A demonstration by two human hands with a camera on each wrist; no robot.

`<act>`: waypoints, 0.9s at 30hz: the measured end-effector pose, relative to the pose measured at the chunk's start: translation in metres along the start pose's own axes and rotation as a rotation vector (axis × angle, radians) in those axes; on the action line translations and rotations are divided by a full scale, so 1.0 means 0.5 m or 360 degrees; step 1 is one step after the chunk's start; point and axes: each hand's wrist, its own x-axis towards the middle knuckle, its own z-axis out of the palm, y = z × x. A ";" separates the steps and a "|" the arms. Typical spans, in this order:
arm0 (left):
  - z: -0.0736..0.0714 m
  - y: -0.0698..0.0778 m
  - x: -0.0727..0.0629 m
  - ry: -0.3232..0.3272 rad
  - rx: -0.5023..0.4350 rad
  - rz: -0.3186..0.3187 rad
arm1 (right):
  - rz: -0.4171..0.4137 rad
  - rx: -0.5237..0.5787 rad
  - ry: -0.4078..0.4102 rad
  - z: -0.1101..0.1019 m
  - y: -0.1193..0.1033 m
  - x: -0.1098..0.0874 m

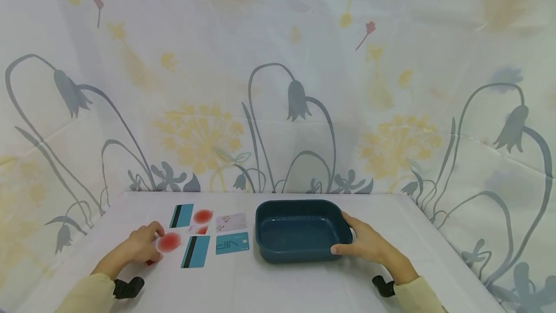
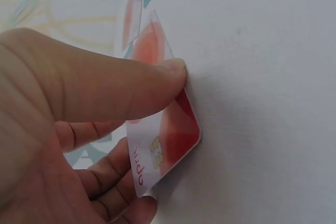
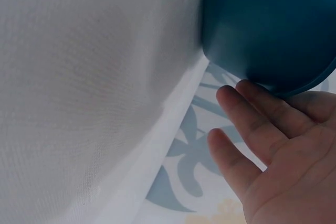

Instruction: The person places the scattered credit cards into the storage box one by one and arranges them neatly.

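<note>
Floral-printed cloth (image 1: 391, 62) backs the white surface (image 1: 278, 289) before us. On it sits a rectangular teal dish (image 1: 299, 256), its right end held between thumb and fingers of our right hand (image 1: 369, 243). Well apart, our left hand (image 1: 141, 245) pinches a red-and-white chip card (image 1: 169, 242), left of the dish and beside a striped teal card (image 1: 195, 251). We judge this as picking up that chip card; next calls for keeping the pinch and lifting clear of its neighbours.

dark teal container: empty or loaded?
Empty, by the head view: inside the container, only bare floor and walls show. The visible cards are all outside, to its left.
</note>
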 end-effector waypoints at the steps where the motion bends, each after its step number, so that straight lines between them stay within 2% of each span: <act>1: 0.001 -0.001 -0.001 0.0012 -0.0001 0.0015 | 0.0004 -0.0001 0.0000 0.000 0.001 -0.001; 4: 0.003 -0.001 -0.003 0.0036 -0.0025 0.0055 | 0.0012 -0.0010 0.0005 0.000 0.001 -0.003; 8: 0.005 0.000 -0.004 0.0045 -0.0055 0.0050 | 0.0017 -0.0023 0.0010 -0.001 0.000 -0.003; 13: 0.008 -0.006 -0.009 0.0011 -0.0028 0.0026 | 0.0004 -0.0004 -0.0003 0.000 -0.001 0.000; 17: 0.009 -0.010 -0.013 -0.0007 -0.0023 0.0045 | -0.0009 0.0008 -0.0009 0.000 -0.001 0.000; 22: 0.005 -0.010 -0.012 0.0038 -0.0009 0.0092 | -0.0015 0.0012 0.0001 0.000 -0.002 0.001; 27: 0.004 -0.009 -0.010 0.0055 0.0033 0.0085 | -0.0012 0.0021 -0.0004 0.000 -0.002 0.000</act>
